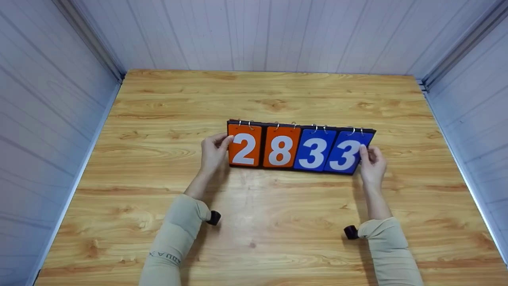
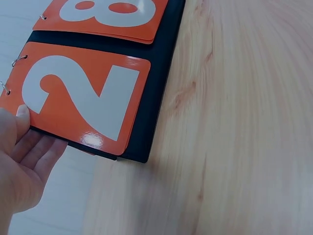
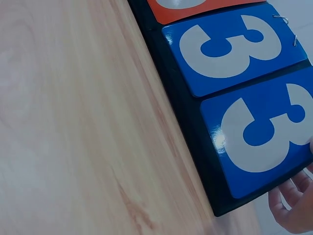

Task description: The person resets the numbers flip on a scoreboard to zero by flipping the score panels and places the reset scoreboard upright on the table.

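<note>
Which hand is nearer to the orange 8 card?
Left. The left hand holds the scoreboard's end beside the orange 2 card, one card from the orange 8 card. The right hand grips the far end, beyond both blue 3 cards.

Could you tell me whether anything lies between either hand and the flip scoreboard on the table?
Nothing visible does. The left hand already grips the scoreboard at its orange end, and the right hand grips its blue end.

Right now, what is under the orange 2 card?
Under the orange 2 card more orange cards' edges show, stacked on the black scoreboard base. Their numbers are covered. The left hand holds that end.
</note>
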